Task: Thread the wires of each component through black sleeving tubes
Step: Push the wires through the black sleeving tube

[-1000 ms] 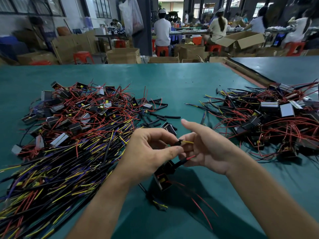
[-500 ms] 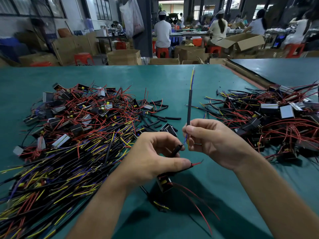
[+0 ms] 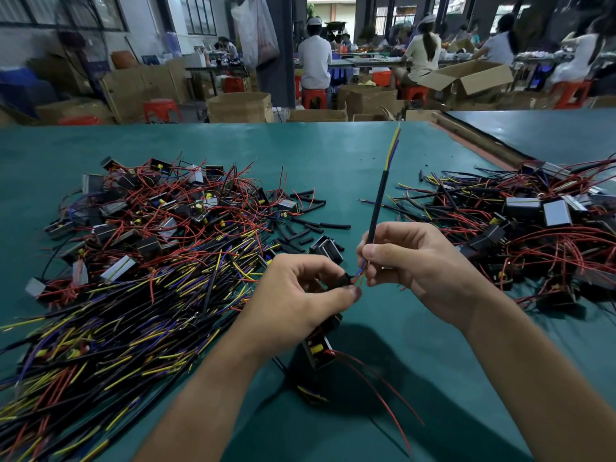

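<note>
Noted far left on the table (image 3: 333, 151): heap (image 3: 133, 268) of wired components, red, yellow and blue, many already sleeved in black. Just right of it: loose short sleeves (image 3: 310, 225), scattered flat. At the left hand (image 3: 300, 295): fingers curled, thumb and forefinger pinching a small black piece (image 3: 345, 280) at the roots of the wires (image 3: 361, 274); cannot tell whether short sleeve or part of the component (image 3: 318, 350). Same component: below that palm, close over the table, contact not clear, with red leads (image 3: 383, 391) trailing loose to the right. Between the hands: short bare run of blue and yellow. At the right hand (image 3: 416, 261): fingers closed, tips pinching the lower end of the long tube (image 3: 378, 205), tilted up and away from the body, with wire tips (image 3: 395, 145) out of its far end. Judged: threaded right through, seating toward the component not yet done. Recommended: hold the left pinch firm at the roots; slide the tube down along the wires, in line with them, without bending at the mouth; stop flush against the black piece; check for both colours at the top and for no fold-back inside; mind the free red leads, liable to snag under the wrist. Far right: second heap (image 3: 533, 235) of components and red strands, well apart from both hands.
</note>
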Action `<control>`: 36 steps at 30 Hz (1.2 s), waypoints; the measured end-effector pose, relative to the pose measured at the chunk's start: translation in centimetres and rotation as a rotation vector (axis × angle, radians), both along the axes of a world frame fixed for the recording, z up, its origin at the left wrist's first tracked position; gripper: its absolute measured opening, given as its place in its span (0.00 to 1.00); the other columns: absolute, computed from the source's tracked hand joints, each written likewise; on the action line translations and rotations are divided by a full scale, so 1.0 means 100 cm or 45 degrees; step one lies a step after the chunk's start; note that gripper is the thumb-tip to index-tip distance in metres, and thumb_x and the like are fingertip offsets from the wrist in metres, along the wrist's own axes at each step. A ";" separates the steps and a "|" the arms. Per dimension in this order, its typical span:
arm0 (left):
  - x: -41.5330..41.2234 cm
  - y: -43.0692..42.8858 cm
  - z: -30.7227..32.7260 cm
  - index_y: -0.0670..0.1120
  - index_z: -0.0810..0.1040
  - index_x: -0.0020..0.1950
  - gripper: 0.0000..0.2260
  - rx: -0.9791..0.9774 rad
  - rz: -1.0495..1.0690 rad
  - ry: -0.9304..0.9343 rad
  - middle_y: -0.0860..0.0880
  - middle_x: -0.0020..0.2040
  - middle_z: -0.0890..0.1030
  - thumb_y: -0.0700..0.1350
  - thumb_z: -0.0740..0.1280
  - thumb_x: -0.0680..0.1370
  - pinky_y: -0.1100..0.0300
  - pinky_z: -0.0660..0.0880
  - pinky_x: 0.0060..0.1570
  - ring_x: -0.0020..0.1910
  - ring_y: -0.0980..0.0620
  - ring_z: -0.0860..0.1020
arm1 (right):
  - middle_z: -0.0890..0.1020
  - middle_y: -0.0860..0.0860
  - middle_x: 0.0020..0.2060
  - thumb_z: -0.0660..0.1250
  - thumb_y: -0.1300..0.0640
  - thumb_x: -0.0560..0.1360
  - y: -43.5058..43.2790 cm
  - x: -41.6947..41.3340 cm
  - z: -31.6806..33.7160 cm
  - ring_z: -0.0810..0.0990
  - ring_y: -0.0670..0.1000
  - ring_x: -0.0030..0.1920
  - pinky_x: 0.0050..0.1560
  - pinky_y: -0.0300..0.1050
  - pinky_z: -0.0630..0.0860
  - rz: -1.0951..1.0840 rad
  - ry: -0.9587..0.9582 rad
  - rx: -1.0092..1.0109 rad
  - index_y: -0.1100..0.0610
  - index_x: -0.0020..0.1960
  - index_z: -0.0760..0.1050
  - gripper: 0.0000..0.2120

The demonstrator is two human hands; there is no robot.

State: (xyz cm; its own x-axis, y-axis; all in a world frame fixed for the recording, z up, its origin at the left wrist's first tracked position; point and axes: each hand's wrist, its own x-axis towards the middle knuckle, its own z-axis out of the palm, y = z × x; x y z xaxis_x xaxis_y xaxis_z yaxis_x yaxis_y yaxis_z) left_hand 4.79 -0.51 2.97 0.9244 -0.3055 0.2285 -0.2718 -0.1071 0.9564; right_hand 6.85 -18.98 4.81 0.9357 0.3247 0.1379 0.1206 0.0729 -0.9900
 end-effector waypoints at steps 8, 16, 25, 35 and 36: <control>0.001 0.000 0.000 0.41 0.80 0.36 0.06 -0.064 0.045 0.021 0.46 0.31 0.76 0.34 0.75 0.70 0.63 0.70 0.29 0.32 0.51 0.70 | 0.81 0.54 0.31 0.74 0.64 0.67 0.000 -0.002 -0.001 0.78 0.49 0.31 0.36 0.41 0.79 0.048 -0.090 -0.022 0.56 0.39 0.83 0.05; 0.000 -0.001 -0.001 0.39 0.80 0.38 0.07 -0.111 0.037 -0.005 0.47 0.32 0.78 0.40 0.76 0.67 0.59 0.70 0.33 0.33 0.51 0.72 | 0.83 0.49 0.31 0.73 0.62 0.65 0.005 -0.007 0.001 0.80 0.46 0.31 0.35 0.38 0.78 0.006 -0.158 -0.086 0.58 0.41 0.81 0.05; 0.001 -0.003 0.000 0.38 0.80 0.35 0.07 -0.130 0.020 0.032 0.49 0.29 0.78 0.34 0.77 0.68 0.64 0.71 0.28 0.29 0.53 0.71 | 0.80 0.50 0.33 0.65 0.74 0.74 0.011 -0.010 0.001 0.80 0.47 0.33 0.38 0.40 0.78 0.085 -0.139 -0.089 0.62 0.44 0.75 0.09; 0.003 0.010 0.008 0.45 0.83 0.36 0.08 -0.157 0.141 0.097 0.48 0.32 0.82 0.34 0.77 0.67 0.63 0.76 0.33 0.30 0.52 0.79 | 0.75 0.43 0.33 0.60 0.73 0.77 0.015 -0.006 0.000 0.77 0.45 0.34 0.39 0.38 0.78 -0.123 -0.357 -0.363 0.54 0.44 0.73 0.14; 0.002 0.009 0.008 0.45 0.83 0.36 0.08 -0.146 0.156 0.058 0.48 0.32 0.83 0.33 0.76 0.68 0.63 0.76 0.32 0.29 0.52 0.79 | 0.76 0.43 0.32 0.61 0.72 0.76 0.014 -0.007 0.001 0.77 0.47 0.34 0.38 0.38 0.78 -0.143 -0.388 -0.394 0.53 0.44 0.74 0.15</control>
